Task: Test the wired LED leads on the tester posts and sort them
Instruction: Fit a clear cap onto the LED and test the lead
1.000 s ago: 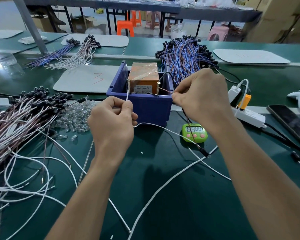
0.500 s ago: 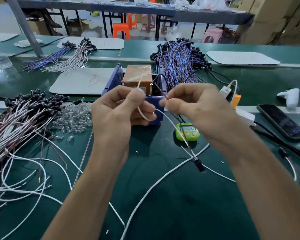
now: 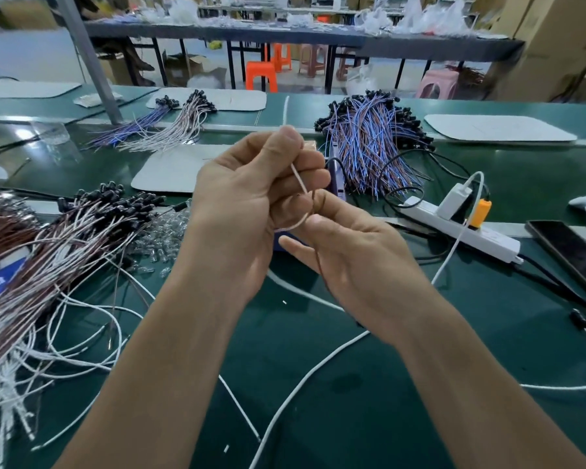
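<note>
Two hands are working above the green counter [image 3: 352,401]. The left hand [image 3: 247,211] is pinching one lead [image 3: 298,184] between thumb and fingers, its white wire rising past the thumb tip and curving down in a loop. The right hand [image 3: 356,262] is lying just below, touching the left, with the lead's brown wire running across its palm; whether its fingers are gripping the wire cannot be told. The lead is being held in mid-air in front of the blue tester box [image 3: 335,177], which is mostly hidden behind the hands.

Four lead bundles are lying on the counter: a large white-and-brown one [image 3: 48,252] at left, a blue-and-brown one [image 3: 369,147] behind the hands, and two small ones [image 3: 159,126] farther back. Four pale mats are lying on the counter, one [image 3: 163,174] behind the left hand. One heap of clear bulbs [image 3: 159,235] is lying beside the left bundle. One power strip [image 3: 460,228] and one phone [image 3: 569,255] are sitting at right. Loose white wires [image 3: 301,377] are crossing the near counter, where most open room is remaining.
</note>
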A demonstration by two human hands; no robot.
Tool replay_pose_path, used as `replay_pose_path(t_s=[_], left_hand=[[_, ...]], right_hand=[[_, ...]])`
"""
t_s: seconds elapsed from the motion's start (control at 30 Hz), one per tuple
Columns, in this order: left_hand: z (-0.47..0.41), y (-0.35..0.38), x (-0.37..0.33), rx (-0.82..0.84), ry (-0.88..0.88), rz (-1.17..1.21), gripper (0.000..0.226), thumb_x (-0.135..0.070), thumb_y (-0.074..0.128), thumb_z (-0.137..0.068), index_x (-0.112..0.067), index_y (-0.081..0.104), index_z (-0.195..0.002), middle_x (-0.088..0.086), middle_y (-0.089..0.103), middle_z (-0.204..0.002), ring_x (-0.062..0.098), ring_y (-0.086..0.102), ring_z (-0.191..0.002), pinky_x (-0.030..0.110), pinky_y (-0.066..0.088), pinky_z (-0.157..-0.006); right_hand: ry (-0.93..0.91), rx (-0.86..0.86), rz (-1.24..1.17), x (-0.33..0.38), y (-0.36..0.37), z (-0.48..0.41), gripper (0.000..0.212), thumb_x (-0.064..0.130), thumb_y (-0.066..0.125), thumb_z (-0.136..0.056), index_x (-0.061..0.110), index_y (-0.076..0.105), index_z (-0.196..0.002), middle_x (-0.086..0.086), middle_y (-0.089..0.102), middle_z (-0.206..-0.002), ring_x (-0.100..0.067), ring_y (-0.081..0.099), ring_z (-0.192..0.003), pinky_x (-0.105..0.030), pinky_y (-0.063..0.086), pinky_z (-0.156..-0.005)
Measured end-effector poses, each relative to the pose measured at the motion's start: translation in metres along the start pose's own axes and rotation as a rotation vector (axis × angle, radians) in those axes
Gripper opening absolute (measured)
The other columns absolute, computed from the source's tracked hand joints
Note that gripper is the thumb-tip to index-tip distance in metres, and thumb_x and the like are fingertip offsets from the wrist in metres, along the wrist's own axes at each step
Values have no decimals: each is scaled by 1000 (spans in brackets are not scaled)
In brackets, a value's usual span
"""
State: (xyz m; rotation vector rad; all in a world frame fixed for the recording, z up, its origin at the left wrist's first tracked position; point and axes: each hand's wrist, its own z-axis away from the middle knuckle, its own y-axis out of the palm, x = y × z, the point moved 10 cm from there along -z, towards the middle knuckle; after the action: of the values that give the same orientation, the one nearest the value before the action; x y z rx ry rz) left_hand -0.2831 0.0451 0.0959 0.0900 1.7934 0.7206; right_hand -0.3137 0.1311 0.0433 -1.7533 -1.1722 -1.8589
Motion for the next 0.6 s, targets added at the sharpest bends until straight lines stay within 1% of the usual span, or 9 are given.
replay_pose_path(t_s=[0.1,0.2,0.23,0.33,0.4,0.47,0.5,0.53,0.6], left_hand=[[2,1,-13,-18,52,-45,20,-25,71,-74,-10,64,-86,5,74,-70,13,72,-58,17,53,-45],[2,6,-24,-30,94,-81,19,-26,70,-75,-11,64,-85,4,75,-71,13,73,-61,18,54,-49],[2,8,-26,-29,91,-61,18,-26,69,-76,-11,64,-85,3,75,-71,12,73,-62,18,54,-50],[2,10,-25,-30,22,215,13,-17,65,-90,-7,64,-82,2,70,-68,8,68,-57,13,51,-47],[1,8,-22,-32,-67,467,21,-13,59,-100,-3,64,-82,3,67,-67,7,66,-54,13,51,-45],[1,5,-23,-29,-117,630,23,-11,59,-100,1,64,-81,6,66,-68,9,67,-52,15,52,-45],[1,3,-24,-28,-118,656,24,-10,58,-100,2,65,-81,7,66,-69,10,67,-52,16,53,-46],[1,2,-24,-26,-110,646,25,-11,58,-100,2,65,-80,7,66,-69,10,67,-52,16,54,-46],[1,-2,-26,-34,-71,547,23,-13,57,-102,-1,64,-83,5,67,-70,9,67,-55,15,54,-47]], right_hand=[[-4,-19,-52,-2,7,0,26,15,65,-87,5,57,-110,-9,61,-109,-20,58,-112,-49,37,-118],[3,4,-63,-10,20,-1,7,20,60,-89,17,54,-89,-4,67,-99,-20,61,-104,-53,37,-115],[1,5,-55,-13,24,-1,7,19,58,-93,19,54,-87,1,67,-93,-19,60,-100,-54,37,-115],[-44,-51,-49,-15,30,-1,20,12,50,-103,21,62,-90,7,64,-90,-17,54,-101,-58,35,-118],[-84,-64,-85,-13,33,-1,19,13,51,-101,19,67,-94,4,64,-96,-18,52,-106,-57,33,-119],[-69,-55,-116,-15,37,-1,21,13,49,-102,4,65,-113,-6,63,-109,-22,55,-111,-51,37,-118],[-37,-44,-123,-19,39,-1,27,13,49,-103,-4,61,-121,-11,62,-110,-24,58,-108,-47,43,-113],[2,-21,-119,-25,43,1,30,13,48,-104,-8,58,-123,-13,63,-104,-24,61,-98,-42,50,-102],[68,5,-80,-34,48,4,18,12,48,-106,0,61,-107,-5,59,-78,-16,55,-69,-33,52,-74]])
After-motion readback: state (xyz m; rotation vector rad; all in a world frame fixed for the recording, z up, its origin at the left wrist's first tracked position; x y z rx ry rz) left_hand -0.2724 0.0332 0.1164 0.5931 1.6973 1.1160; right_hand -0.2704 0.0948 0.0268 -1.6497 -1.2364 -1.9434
